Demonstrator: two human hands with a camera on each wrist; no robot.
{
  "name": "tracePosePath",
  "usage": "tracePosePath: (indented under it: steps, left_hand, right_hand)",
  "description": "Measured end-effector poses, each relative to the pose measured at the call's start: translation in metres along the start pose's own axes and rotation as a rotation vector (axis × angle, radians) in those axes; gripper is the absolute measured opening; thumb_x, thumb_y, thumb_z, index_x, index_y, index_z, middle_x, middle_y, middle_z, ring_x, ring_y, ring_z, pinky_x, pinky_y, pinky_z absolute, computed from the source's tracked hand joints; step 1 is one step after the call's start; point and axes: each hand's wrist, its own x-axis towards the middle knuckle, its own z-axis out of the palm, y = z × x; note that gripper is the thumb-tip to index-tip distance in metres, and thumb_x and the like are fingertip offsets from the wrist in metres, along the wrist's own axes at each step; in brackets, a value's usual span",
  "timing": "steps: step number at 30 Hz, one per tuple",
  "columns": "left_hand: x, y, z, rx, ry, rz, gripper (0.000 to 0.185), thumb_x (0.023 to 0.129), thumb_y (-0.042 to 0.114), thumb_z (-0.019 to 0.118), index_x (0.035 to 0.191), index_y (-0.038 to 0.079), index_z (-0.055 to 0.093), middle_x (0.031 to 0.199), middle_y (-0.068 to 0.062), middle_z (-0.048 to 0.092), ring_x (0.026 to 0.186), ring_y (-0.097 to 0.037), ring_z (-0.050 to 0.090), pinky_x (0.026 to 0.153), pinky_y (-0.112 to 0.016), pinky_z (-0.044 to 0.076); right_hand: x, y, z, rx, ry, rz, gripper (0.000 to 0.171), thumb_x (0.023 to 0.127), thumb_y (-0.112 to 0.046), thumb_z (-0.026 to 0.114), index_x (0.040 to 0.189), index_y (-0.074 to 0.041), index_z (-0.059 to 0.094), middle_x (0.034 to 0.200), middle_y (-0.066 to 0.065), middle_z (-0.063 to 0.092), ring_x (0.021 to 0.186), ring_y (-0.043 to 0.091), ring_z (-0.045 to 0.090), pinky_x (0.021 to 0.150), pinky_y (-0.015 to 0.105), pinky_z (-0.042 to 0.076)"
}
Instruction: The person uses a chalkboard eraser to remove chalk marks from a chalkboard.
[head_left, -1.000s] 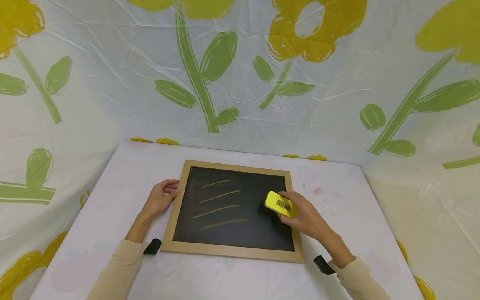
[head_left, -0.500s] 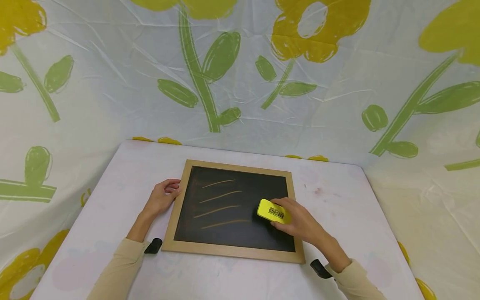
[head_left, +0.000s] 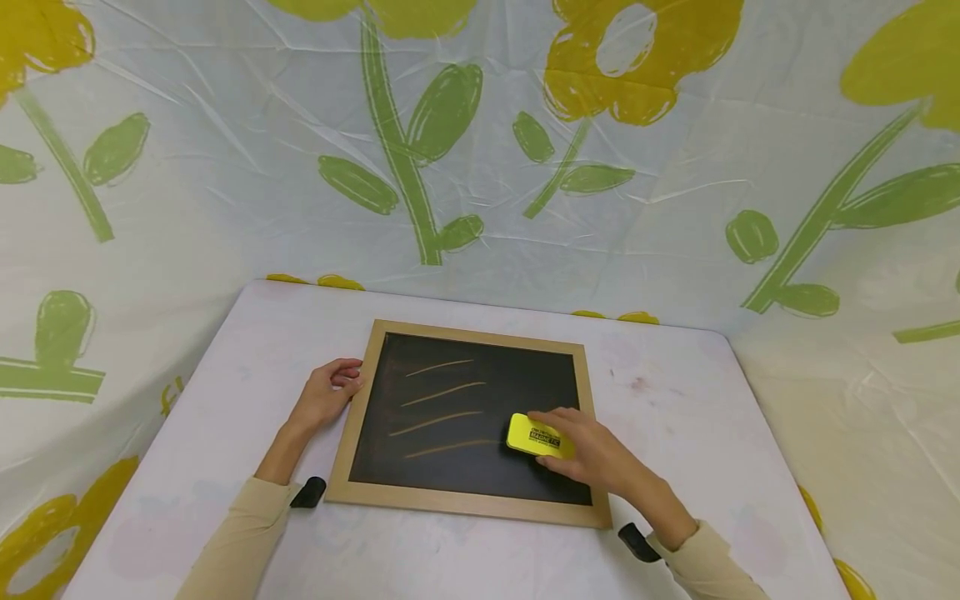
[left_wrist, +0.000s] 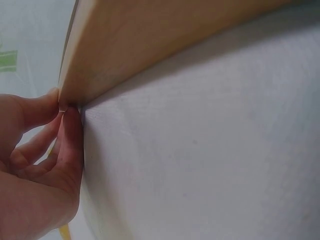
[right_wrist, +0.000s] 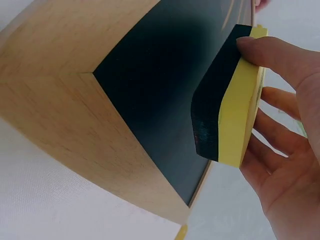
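Observation:
A wood-framed chalkboard [head_left: 450, 400] lies on the table with several orange-brown strokes [head_left: 442, 420] drawn across its left and middle part. My right hand [head_left: 596, 450] grips a yellow eraser [head_left: 528, 435] with a black felt side, thumb on one long edge and fingers on the other. In the right wrist view the eraser [right_wrist: 235, 107] is held over the board, felt side towards the dark surface. At the left side of the frame, my left hand [head_left: 322, 396] holds the edge. The left wrist view shows thumb and fingertips meeting at the wooden frame [left_wrist: 115, 45].
The table [head_left: 420, 558] has a pale cover with faint prints and a few reddish smudges [head_left: 637, 383] right of the board. A flower-printed sheet [head_left: 480, 167] hangs behind and at both sides. Black wrist cameras [head_left: 307, 492] stick out from both cuffs.
My right hand has carried the eraser left and towards the near side, close to the end of the lowest stroke. The left hand stays at the frame's left edge.

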Motion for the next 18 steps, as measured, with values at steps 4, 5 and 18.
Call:
tracePosePath:
  steps: [4,5,18]
  left_hand:
    - [-0.0006,0.0003,0.0007,0.005,0.004,0.012,0.036,0.1,0.007,0.065,0.132,-0.009,0.059,0.113,-0.023,0.065,0.095,-0.029,0.063,0.069,-0.021,0.048]
    - [-0.0008,0.0005,0.0013,0.003,0.006,0.015,0.036,0.1,0.007,0.065,0.132,-0.009,0.06,0.113,-0.023,0.065,0.095,-0.029,0.063,0.068,-0.021,0.048]
    - [-0.0011,-0.0039,0.0033,0.002,0.01,0.016,0.036,0.1,0.008,0.066,0.132,-0.008,0.06,0.113,-0.023,0.066,0.097,-0.031,0.064,0.071,-0.021,0.047]
  right_hand:
    - [-0.0022,0.0001,-0.0017,-0.013,-0.044,-0.013,0.062,0.085,-0.027,0.086,0.142,-0.014,0.062,0.126,0.009,0.066,0.105,0.024,0.063,0.087,0.045,0.056]
    - [-0.0029,0.0005,-0.0022,-0.01,-0.06,-0.012,0.061,0.086,-0.028,0.085,0.142,-0.014,0.062,0.126,0.01,0.066,0.106,0.025,0.063,0.088,0.046,0.056]
    - [0.0009,0.0037,-0.0023,0.018,-0.174,-0.042,0.061,0.091,-0.029,0.08,0.144,-0.007,0.06,0.128,0.012,0.064,0.11,0.026,0.062,0.093,0.045,0.054]
